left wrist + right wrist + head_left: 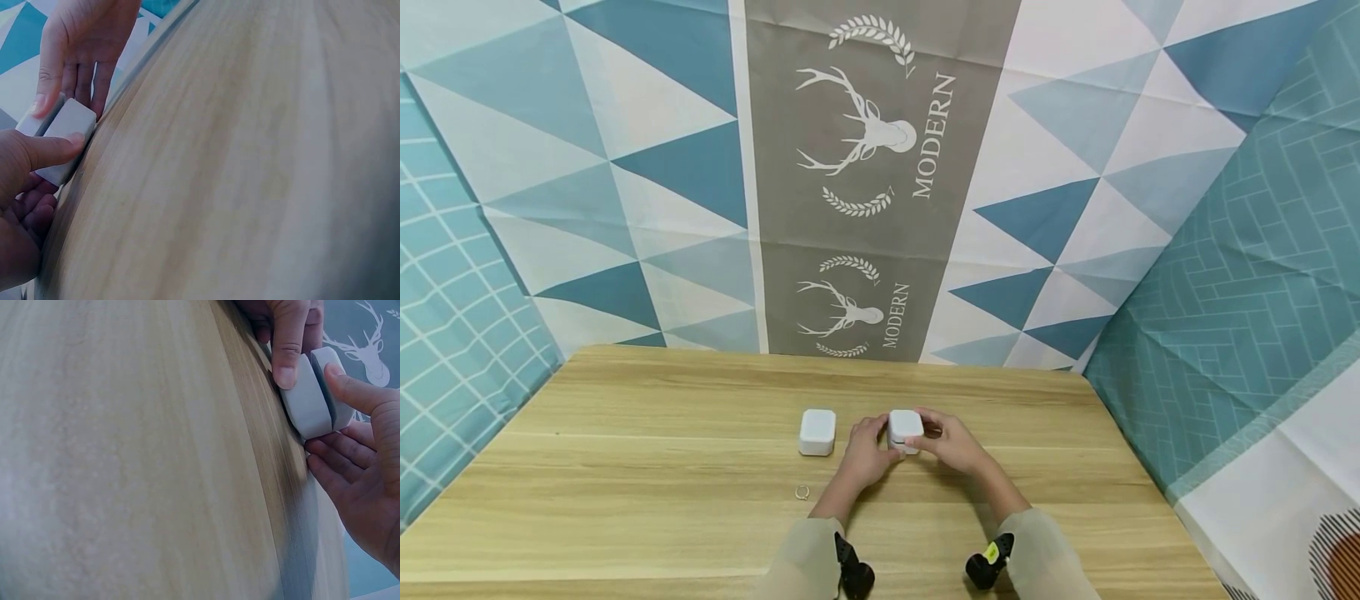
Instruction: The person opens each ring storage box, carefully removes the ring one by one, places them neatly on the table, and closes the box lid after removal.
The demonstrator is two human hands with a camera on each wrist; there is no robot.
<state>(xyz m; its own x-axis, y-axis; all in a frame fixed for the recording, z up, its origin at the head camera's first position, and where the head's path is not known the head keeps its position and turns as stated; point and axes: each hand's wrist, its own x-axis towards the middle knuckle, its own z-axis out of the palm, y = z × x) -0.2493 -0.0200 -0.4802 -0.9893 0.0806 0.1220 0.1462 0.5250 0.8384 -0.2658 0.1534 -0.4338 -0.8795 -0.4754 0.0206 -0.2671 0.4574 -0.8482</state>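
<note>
Left hand point(863, 454) is pinching base point(306, 405) of small white rounded-square box point(906, 423) | right hand point(957, 443) is pinching its lid point(341, 406) | box is resting on light-brown wooden table point(662, 475), between both hands

"MODERN" point(934, 136) stands twice, sideways in white, on the wall's grey strip point(781, 225), beside deer emblems point(880, 135).

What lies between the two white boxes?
In the head view, the left hand, gripping the right box; bare table separates that hand from the left box.
</note>
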